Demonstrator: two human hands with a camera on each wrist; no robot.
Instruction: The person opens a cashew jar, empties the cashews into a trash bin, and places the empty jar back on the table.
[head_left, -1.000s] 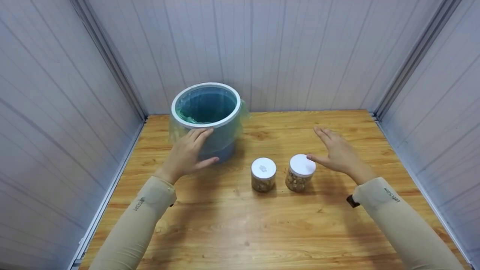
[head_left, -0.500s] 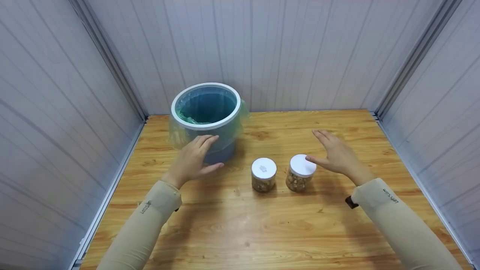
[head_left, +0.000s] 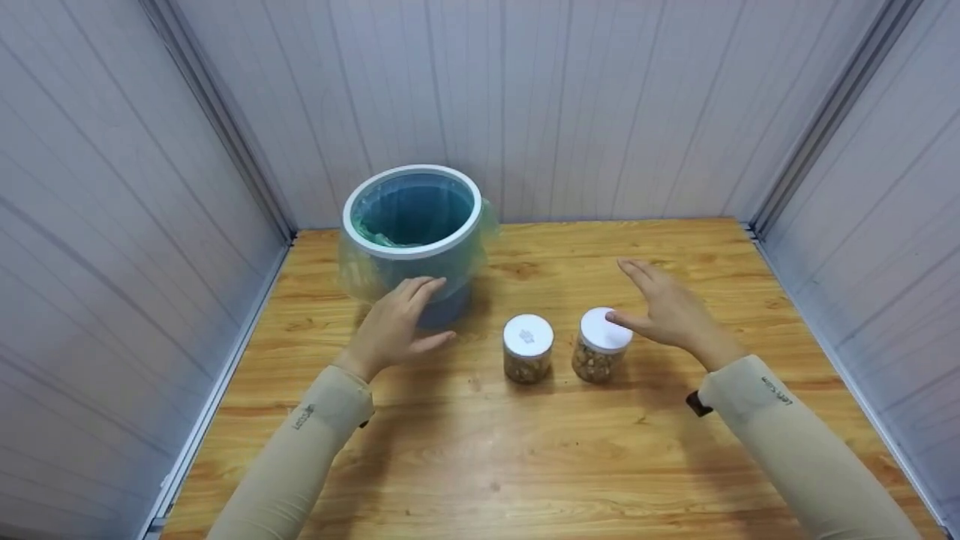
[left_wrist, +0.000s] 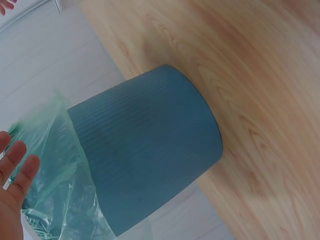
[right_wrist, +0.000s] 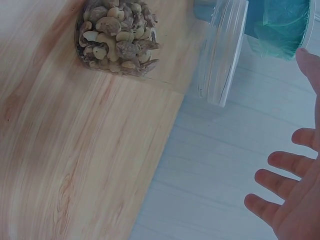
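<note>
Both hands are raised above the wood-grain desk (head_left: 495, 457), one on either side of two lidded jars. The left hand (head_left: 391, 328) is released: fingers extended, thumb set apart from them, nothing grasped. The right hand (head_left: 673, 311) is likewise released, fingers extended and thumb pointing inward.

The right jar (head_left: 597, 361) stands upright just beside the right thumb, on the inner side of the right fingers. In the head view this thumb overlaps the white lid; the right wrist view shows thumb and fingers apart from a jar's lid (right_wrist: 225, 55). Nuts (right_wrist: 120, 37) are visible through that jar's clear wall.

The left jar (head_left: 527, 349), also upright and white-lidded, stands between the two sets of fingers, to the right of the left thumb and apart from it.

The blue bin (head_left: 414, 253) stands upright beyond the left fingers. A thin green bag (left_wrist: 65, 185) lines it and hangs over its rim. The left fingers overlap the bag in the left wrist view; contact cannot be determined.

Behind the fingers, beige sleeves (head_left: 795, 450) with dark lettering cover both forearms. A panelled wall (head_left: 525, 90) rises beyond the fingers and bin.
</note>
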